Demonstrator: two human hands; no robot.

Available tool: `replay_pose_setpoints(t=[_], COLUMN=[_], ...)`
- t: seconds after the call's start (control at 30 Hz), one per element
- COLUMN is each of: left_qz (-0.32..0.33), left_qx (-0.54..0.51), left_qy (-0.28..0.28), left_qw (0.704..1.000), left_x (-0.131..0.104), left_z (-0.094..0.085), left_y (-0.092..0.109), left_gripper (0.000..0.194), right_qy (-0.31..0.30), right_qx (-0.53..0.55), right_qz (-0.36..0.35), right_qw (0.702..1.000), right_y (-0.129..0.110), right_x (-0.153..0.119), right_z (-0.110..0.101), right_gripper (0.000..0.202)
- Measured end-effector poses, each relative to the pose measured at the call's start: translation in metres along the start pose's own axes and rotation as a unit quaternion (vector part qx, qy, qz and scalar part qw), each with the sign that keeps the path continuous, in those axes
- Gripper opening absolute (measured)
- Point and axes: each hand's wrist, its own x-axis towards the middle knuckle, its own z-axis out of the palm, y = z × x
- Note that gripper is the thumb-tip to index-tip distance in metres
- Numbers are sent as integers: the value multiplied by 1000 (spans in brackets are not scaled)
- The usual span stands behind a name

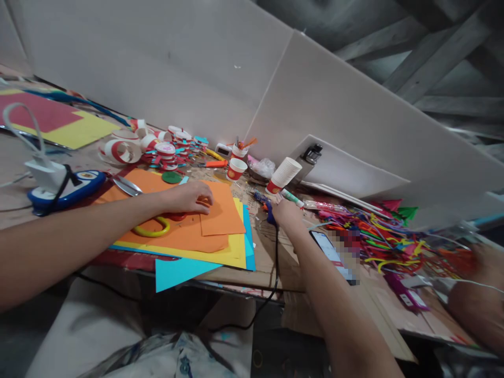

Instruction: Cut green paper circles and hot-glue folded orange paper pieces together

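My left hand (192,197) rests on orange paper (224,210), its fingers curled and bent; what is under the fingertips is hidden. Yellow-handled scissors (155,227) lie on the sheets below my left wrist. Farther right, my right hand (285,210) is closed at a blue glue gun (270,212) with a black cable trailing off the table edge. A stack of paper cups (287,172) leans just beyond my right hand, and a green-and-white tube (292,198) lies beside it. Yellow and blue sheets (250,247) stick out under the orange ones.
Red-and-white cup crafts (165,152) stand at the back left. A blue power strip (71,191) with a white charger is on the left. A phone (333,254) lies right of my right forearm, near colourful pipe cleaners (374,231). Another person's blurred arm (478,304) is at the far right.
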Motion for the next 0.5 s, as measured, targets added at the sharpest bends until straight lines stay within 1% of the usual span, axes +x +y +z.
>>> replay_pose_setpoints(t=[0.07,0.1,0.13,0.2,0.27,0.37,0.5], left_qz=[-14,-24,-32,-40,-41,-50,-69], left_qx=[4,2,0,3,19,55,68], left_qy=[8,0,-17,-60,-101,-131,-144], left_qw=[1000,1000,999,997,994,989,985], left_x=[0,-1,-1,-2,-2,-1,1], left_z=[0,0,0,0,1,3,3], left_y=[4,7,10,15,18,19,19], left_gripper=[33,38,46,62,75,86,101], right_qy=[25,21,7,-28,-82,-146,-208], right_qx=[-54,-68,-59,-5,13,8,-21], right_qz=[-9,-56,-117,-222,-288,-312,-291], right_qw=[998,996,991,975,954,939,934], right_y=[-11,-18,-26,-42,-57,-73,-84], right_x=[-11,-17,-22,-30,-32,-27,-26], right_z=[1,4,9,22,37,56,69], right_gripper=[26,30,32,39,54,70,81])
